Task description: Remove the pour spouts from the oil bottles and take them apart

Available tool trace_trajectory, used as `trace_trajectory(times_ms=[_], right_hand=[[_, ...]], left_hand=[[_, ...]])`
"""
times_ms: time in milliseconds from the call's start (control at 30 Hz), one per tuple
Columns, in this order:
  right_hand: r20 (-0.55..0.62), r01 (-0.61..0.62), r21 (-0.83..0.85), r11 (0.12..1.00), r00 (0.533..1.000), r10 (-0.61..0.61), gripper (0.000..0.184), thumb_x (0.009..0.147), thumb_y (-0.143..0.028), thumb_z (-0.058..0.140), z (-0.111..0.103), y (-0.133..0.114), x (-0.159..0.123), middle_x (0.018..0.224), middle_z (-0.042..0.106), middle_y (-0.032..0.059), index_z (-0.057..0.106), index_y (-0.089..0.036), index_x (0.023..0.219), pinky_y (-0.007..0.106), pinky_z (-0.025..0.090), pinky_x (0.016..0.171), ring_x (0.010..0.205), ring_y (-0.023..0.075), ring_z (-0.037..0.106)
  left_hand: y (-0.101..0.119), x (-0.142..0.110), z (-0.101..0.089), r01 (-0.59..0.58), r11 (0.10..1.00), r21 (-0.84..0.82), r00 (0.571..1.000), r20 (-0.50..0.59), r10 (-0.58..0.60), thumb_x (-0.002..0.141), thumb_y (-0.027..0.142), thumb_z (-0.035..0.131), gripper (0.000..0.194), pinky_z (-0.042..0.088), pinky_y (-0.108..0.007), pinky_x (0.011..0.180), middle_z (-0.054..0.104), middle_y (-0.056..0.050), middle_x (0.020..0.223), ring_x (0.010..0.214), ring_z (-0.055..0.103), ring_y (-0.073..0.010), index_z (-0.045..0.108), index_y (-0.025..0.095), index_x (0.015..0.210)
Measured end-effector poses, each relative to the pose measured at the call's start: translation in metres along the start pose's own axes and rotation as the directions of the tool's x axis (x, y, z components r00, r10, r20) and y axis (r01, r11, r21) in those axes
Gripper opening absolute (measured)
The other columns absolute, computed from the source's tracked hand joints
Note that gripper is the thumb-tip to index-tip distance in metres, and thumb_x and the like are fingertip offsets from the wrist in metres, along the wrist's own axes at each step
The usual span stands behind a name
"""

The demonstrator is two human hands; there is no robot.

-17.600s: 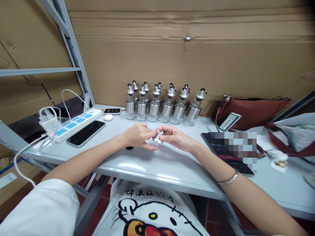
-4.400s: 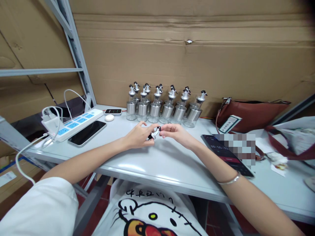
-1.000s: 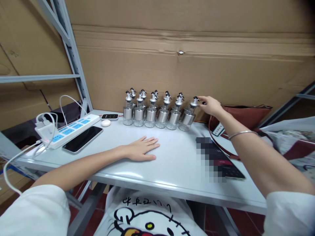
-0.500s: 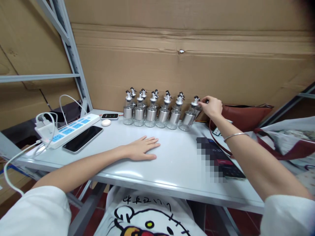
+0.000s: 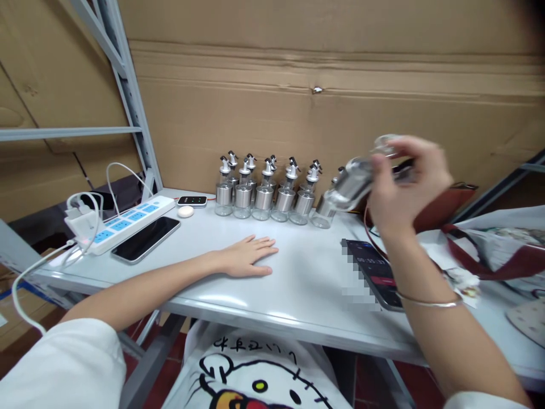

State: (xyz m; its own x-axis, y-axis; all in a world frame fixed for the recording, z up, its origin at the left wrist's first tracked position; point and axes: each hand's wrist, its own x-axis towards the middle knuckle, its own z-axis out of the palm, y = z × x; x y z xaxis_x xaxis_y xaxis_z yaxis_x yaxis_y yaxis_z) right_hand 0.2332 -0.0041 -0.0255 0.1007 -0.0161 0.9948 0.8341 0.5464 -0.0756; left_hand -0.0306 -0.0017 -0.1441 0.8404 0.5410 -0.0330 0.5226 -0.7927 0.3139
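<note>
My right hand (image 5: 406, 182) is raised over the right part of the table, its fingers closed on an oil dispenser bottle (image 5: 354, 180). That bottle is glass with a steel sleeve. It is tilted in the air, blurred by motion, and my fingers hide part of its upper end. Behind it, partly covered, the rightmost standing bottle (image 5: 322, 215) rests on the table. My left hand (image 5: 249, 257) lies flat on the white tabletop (image 5: 293, 289), fingers stretched and holding nothing. Beyond it, similar bottles (image 5: 261, 199) with steel sleeves and pourer tops stand upright in two rows.
At left lie a power strip (image 5: 128, 222) with cables, a dark-screened phone (image 5: 147, 240), a small device (image 5: 192, 201) and a round white object (image 5: 185, 211). Another phone (image 5: 374, 272) lies at right, near a brown bag (image 5: 443, 207). Cardboard (image 5: 264, 113) stands behind the bottles.
My right hand has risen from the right end of the bottle rows and come nearer, lifting a bottle with it. My left hand stays flat in place.
</note>
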Motion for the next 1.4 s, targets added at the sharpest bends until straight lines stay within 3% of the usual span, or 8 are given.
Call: trace_trajectory(times_ms=[200,400,567,833,900,1033,1200,1400], right_hand=[[0.408,-0.518,0.293,0.803,0.828,0.385,0.011,0.076,-0.027,0.062,0.029,-0.022,-0.055,0.081,0.066,0.002,0.062,-0.02,0.084,0.031,0.047,0.068,0.074,0.0176,0.06],[0.579,-0.589,0.359,0.724,0.749,0.321,0.013,0.075,-0.027,0.064,0.029,-0.041,-0.072,0.083,0.067,0.0003,0.064,-0.022,0.086,0.031,0.046,0.071,0.076,0.017,0.059],[0.619,-0.558,0.404,0.725,0.75,0.233,0.011,0.076,-0.026,0.064,0.021,-0.059,-0.071,0.085,0.068,0.0002,0.065,-0.024,0.087,0.031,0.046,0.07,0.078,0.0173,0.06],[0.671,-0.561,0.506,0.655,0.733,0.11,0.013,0.077,-0.03,0.063,0.015,-0.06,-0.072,0.093,0.067,0.0024,0.063,-0.025,0.09,0.037,0.047,0.083,0.092,0.0213,0.06],[0.638,-0.536,0.575,0.618,0.766,0.071,0.018,0.079,-0.033,0.057,0.015,-0.059,-0.072,0.101,0.063,0.0041,0.061,-0.026,0.094,0.04,0.045,0.088,0.1,0.023,0.056],[0.489,-0.478,0.611,0.631,0.855,0.174,0.015,0.079,-0.028,0.054,0.015,-0.063,-0.068,0.11,0.053,0.0048,0.056,-0.027,0.093,0.041,0.042,0.093,0.109,0.0235,0.05],[0.445,-0.491,0.611,0.622,0.862,0.243,0.023,0.085,-0.027,0.053,0.015,-0.074,-0.067,0.102,0.054,0.0018,0.046,-0.032,0.106,0.037,0.05,0.083,0.092,0.0181,0.061],[0.415,-0.491,0.638,0.594,0.868,0.272,0.006,0.092,-0.03,0.045,0.018,-0.08,-0.058,0.09,0.06,0.0007,0.05,-0.029,0.095,0.037,0.051,0.082,0.092,0.0185,0.065]], left_hand=[[-0.001,-0.002,0.003,0.013,0.988,-0.153,0.988,-0.152,-0.036,0.08,0.048,0.056,0.1,0.02,-0.044,0.113,0.007,-0.02,0.152,0.139,0.02,-0.0285,-0.012,0.012,0.144],[-0.008,0.002,0.014,-0.197,0.97,-0.14,0.915,-0.382,0.13,0.078,0.03,0.062,0.102,0.043,-0.042,0.095,0.023,-0.02,0.148,0.115,0.053,-0.0254,-0.017,0.026,0.142],[-0.011,0.004,0.018,-0.233,0.97,-0.07,0.881,-0.437,0.18,0.075,0.034,0.067,0.108,0.049,-0.04,0.081,0.041,-0.021,0.135,0.102,0.059,-0.0268,-0.017,0.027,0.142],[-0.01,0.004,0.017,-0.313,0.949,-0.049,0.807,-0.541,0.238,0.076,0.042,0.065,0.098,0.049,-0.041,0.081,0.038,-0.02,0.133,0.095,0.058,-0.0239,-0.007,0.028,0.141],[-0.009,0.005,0.017,-0.333,0.942,-0.044,0.784,-0.567,0.251,0.077,0.042,0.065,0.094,0.05,-0.04,0.08,0.036,-0.019,0.134,0.091,0.058,-0.0212,-0.004,0.029,0.14],[-0.008,0.006,0.019,-0.332,0.942,-0.046,0.78,-0.575,0.247,0.077,0.04,0.065,0.093,0.05,-0.038,0.077,0.038,-0.018,0.13,0.088,0.056,-0.0191,-0.002,0.028,0.14],[-0.008,0.006,0.02,-0.326,0.944,-0.046,0.78,-0.578,0.241,0.077,0.043,0.064,0.092,0.05,-0.039,0.078,0.04,-0.018,0.129,0.089,0.056,-0.0198,-0.001,0.028,0.141],[-0.007,0.005,0.021,-0.34,0.94,-0.031,0.781,-0.565,0.264,0.077,0.04,0.064,0.092,0.05,-0.037,0.076,0.041,-0.018,0.127,0.086,0.056,-0.0191,-0.002,0.026,0.14]])
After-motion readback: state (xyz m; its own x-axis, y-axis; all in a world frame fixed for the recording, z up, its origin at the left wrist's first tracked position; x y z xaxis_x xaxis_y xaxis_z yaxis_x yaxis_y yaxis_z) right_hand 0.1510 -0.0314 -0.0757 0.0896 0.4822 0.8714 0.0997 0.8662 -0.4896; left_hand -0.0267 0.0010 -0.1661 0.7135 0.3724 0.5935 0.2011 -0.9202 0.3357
